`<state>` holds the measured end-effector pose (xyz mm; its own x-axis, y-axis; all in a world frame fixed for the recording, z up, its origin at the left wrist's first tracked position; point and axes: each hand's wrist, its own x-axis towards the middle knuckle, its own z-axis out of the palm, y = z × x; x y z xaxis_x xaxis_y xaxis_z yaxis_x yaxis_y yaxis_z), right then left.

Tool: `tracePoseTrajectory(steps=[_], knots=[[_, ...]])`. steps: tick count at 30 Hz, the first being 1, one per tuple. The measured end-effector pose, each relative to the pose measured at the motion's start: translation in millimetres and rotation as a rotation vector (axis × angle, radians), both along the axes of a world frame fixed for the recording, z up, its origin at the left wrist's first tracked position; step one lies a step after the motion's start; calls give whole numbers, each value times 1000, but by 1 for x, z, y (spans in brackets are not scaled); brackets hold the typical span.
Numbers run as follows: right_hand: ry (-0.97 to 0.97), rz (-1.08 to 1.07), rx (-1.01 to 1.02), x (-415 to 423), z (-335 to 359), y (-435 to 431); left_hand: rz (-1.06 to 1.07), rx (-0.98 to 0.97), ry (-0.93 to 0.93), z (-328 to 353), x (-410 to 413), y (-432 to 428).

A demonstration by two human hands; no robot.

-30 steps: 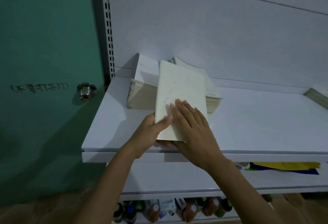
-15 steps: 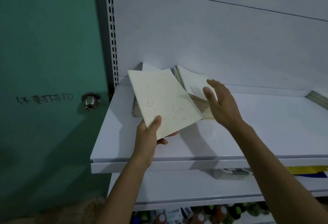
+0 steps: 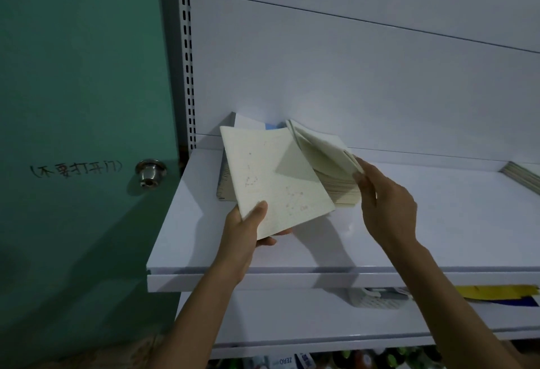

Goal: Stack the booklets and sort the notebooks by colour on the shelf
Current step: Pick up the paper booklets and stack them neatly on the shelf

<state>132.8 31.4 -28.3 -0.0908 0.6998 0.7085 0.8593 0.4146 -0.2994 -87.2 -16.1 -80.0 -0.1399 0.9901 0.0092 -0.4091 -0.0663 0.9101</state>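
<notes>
My left hand (image 3: 248,231) grips a cream booklet (image 3: 271,179) by its near corner, thumb on top, and holds it tilted above the white shelf (image 3: 438,222). Behind it a pile of booklets (image 3: 336,181) lies on the shelf against the back panel. My right hand (image 3: 385,202) pinches the top few booklets (image 3: 318,146) of that pile at their right edge and lifts them, so they slope up to the left. A second pile's spines (image 3: 223,181) show at the left, mostly hidden by the held booklet.
A green door (image 3: 81,105) with a metal knob (image 3: 150,173) stands left of the shelf upright (image 3: 187,62). Another stack's corner (image 3: 523,176) lies at the far right of the shelf. Yellow and blue sheets (image 3: 496,292) sit on the shelf below, bottles (image 3: 350,360) lower still.
My left hand lifted the cream booklet off the shelf and swung it left. My right hand left that booklet, reached to the pile behind and raised its top booklets.
</notes>
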Motion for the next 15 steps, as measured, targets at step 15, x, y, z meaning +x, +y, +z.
tracePoseTrajectory(steps=[15], knots=[[-241, 347, -50, -58, -62, -51, -59, 9, 26, 2, -3, -7]])
